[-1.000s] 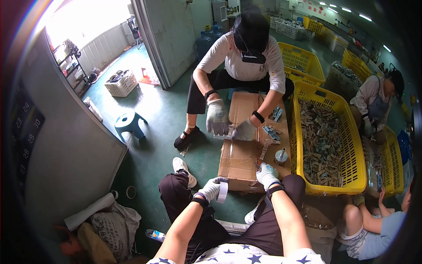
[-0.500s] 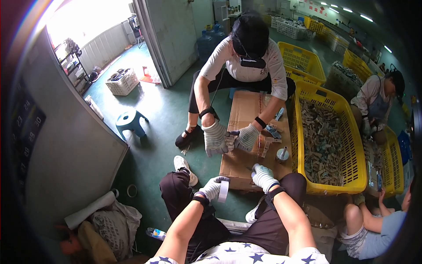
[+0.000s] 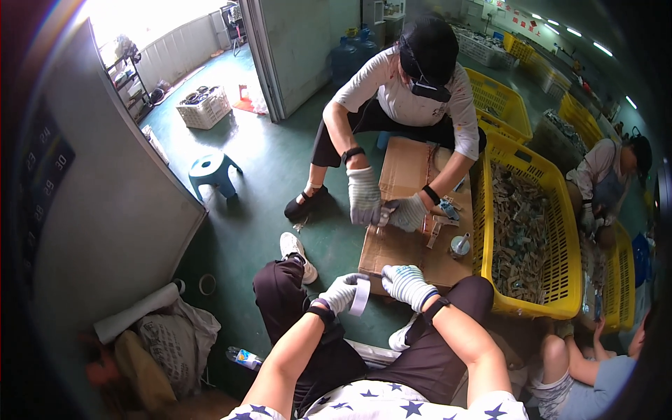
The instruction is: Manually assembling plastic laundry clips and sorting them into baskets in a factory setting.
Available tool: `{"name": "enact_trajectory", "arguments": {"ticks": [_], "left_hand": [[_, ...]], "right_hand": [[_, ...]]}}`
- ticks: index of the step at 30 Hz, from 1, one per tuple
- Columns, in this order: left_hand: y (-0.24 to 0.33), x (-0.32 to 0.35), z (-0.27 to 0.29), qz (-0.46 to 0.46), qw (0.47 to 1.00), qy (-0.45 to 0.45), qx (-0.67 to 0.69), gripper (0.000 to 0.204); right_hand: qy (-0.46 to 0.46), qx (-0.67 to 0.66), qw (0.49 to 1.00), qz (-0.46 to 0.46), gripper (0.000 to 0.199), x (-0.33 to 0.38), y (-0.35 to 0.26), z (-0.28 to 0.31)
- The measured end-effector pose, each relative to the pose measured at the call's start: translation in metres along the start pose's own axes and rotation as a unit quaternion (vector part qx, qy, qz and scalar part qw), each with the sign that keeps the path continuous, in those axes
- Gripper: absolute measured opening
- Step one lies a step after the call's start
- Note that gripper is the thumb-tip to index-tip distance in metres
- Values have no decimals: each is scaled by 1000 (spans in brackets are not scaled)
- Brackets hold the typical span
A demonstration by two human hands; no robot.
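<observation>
Green floor point(image 3: 245, 234) carries a cardboard box point(image 3: 400, 246) right of center, yellow crate point(image 3: 572, 245) crowding it; lower center, left hand point(image 3: 339, 292) clamps a white tape roll point(image 3: 360, 297); right hand point(image 3: 408, 285) curls, finger grip unclear.

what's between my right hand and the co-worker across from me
The cardboard box lies between your right hand and the co-worker, in the head view.

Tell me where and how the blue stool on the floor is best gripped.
The blue stool is probably best taken by its seat, from above, hooked through the opening in the middle: it stands upright, so that opening faces up. The left hand is nearer, but it holds a white band.
</observation>
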State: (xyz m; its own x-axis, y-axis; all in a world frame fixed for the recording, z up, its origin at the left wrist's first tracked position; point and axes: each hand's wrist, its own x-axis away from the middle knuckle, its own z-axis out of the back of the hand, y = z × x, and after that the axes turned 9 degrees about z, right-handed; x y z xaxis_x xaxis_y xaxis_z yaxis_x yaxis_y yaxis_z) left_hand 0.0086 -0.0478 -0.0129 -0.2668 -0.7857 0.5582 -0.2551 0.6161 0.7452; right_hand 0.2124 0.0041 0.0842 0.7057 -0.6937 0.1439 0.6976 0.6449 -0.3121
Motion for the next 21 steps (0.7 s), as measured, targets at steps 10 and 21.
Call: {"name": "enact_trajectory", "arguments": {"ticks": [10, 21], "left_hand": [[2, 1, -1, -43, 994, -39, -96, 38], [9, 12, -7, 24, 999, 15, -41, 32]], "right_hand": [[54, -13, 998, -39, 21, -18, 5, 9], [-14, 45, 997, 54, 17, -23, 0, 0]]}}
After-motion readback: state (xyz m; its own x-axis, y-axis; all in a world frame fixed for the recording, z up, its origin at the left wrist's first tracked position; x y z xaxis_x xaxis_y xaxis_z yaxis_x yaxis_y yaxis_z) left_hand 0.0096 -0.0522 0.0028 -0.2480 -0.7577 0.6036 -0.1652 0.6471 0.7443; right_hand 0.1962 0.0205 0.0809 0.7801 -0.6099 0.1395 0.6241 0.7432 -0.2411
